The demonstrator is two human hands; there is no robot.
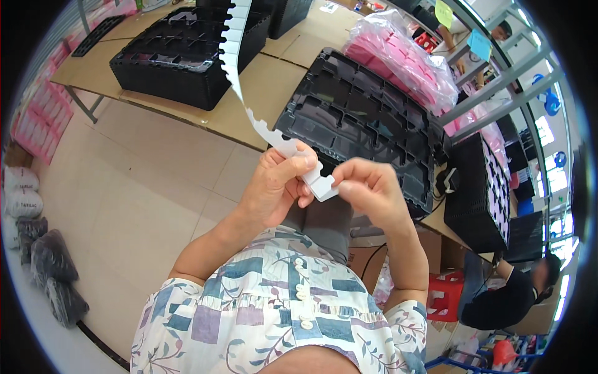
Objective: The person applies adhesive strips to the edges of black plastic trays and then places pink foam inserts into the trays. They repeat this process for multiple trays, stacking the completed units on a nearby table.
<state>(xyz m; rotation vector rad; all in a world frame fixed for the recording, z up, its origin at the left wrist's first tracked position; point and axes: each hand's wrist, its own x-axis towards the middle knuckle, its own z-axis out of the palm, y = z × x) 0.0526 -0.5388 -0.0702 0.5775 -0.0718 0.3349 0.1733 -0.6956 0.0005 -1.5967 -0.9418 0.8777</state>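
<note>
A long white strip (232, 47) with notched edges hangs down from the top of the view into my hands. My left hand (272, 187) is closed on it near its lower end, the thumb lying across the top. At the folded bottom end of the strip, my right hand (374, 190) pinches the edge between thumb and fingertips. Just beyond both hands lies a stack of black plastic trays (367, 140) with moulded compartments, on a tan table (249, 115).
Another black tray stack (171, 75) stands at the far left. Behind the near trays sit pink pieces in clear plastic (405, 59). To the right are a black stack with pale pink pieces (476, 199), a red stool (445, 296) and a seated person (504, 299). Dark bags (53, 262) lie at left.
</note>
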